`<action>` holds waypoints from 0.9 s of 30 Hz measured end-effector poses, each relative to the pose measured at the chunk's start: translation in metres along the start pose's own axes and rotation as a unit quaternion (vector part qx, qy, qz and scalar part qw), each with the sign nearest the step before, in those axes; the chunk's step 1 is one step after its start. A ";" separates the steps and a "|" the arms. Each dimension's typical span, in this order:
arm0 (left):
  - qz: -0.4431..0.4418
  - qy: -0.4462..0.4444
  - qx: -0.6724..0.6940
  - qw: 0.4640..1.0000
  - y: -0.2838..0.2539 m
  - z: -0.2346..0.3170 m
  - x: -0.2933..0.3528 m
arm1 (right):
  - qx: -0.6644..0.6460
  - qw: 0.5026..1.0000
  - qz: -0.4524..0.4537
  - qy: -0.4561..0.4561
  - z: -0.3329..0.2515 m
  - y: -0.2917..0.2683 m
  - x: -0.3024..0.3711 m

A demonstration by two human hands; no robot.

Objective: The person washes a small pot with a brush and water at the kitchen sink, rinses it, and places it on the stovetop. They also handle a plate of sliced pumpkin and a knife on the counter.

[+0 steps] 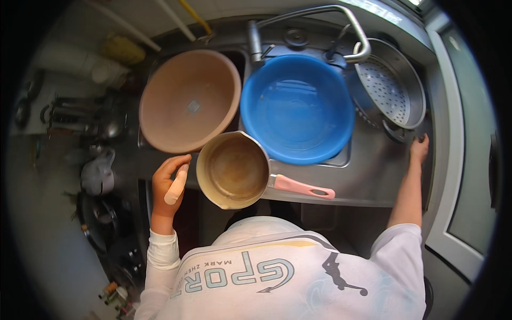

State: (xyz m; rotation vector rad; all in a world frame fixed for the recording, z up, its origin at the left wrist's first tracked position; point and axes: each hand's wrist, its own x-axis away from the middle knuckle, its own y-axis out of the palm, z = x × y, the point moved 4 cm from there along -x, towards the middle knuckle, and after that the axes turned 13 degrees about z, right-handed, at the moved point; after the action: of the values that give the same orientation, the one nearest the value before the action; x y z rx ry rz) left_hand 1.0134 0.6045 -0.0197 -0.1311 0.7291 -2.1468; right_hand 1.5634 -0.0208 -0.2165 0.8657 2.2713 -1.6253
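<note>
Along the stainless-steel bench (368,173): left hand (165,184) loosely curled, empty, beside saucepan (234,168); right hand (420,149) near steamer pot (390,88), grip impossible to tell; likely spill from bumping the pink handle (297,185).

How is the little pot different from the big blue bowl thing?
The pot is cream inside with brownish patches; the basin is bright blue. The pot looks smaller, while the basin is much wider. The pot has a long pink handle, but no long handle shows on the basin. Both are round and open at the top.
</note>
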 end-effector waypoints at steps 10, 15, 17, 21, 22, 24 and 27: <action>0.011 -0.046 -0.039 0.998 -0.006 -0.020 0.015 | 0.033 0.973 -0.165 -0.157 0.015 0.071 -0.096; 0.013 -0.058 -0.069 0.996 -0.005 0.000 0.020 | 0.057 0.974 -0.169 -0.138 -0.014 0.084 -0.065; 0.016 -0.061 -0.054 0.997 -0.004 0.000 0.019 | 0.058 0.978 -0.153 -0.131 -0.005 0.080 -0.064; 0.024 -0.042 -0.034 0.998 -0.012 -0.008 0.018 | 0.061 0.993 -0.099 0.003 0.040 0.061 -0.050; 0.024 -0.039 -0.020 0.999 -0.014 -0.015 0.018 | 0.030 0.992 -0.123 0.006 0.062 0.052 -0.051; 0.024 -0.038 -0.006 0.999 -0.009 -0.022 0.023 | -0.109 0.961 -0.206 0.147 0.079 0.032 -0.025; 0.038 -0.030 -0.017 0.999 -0.020 -0.007 0.031 | -0.347 0.808 -0.241 0.410 0.039 0.000 0.077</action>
State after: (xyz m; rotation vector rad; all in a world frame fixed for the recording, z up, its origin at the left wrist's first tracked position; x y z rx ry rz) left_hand 0.9774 0.5937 -0.0199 -0.1821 0.7256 -2.0504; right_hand 1.4955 -0.0309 -0.2690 0.9121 3.5376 -0.3202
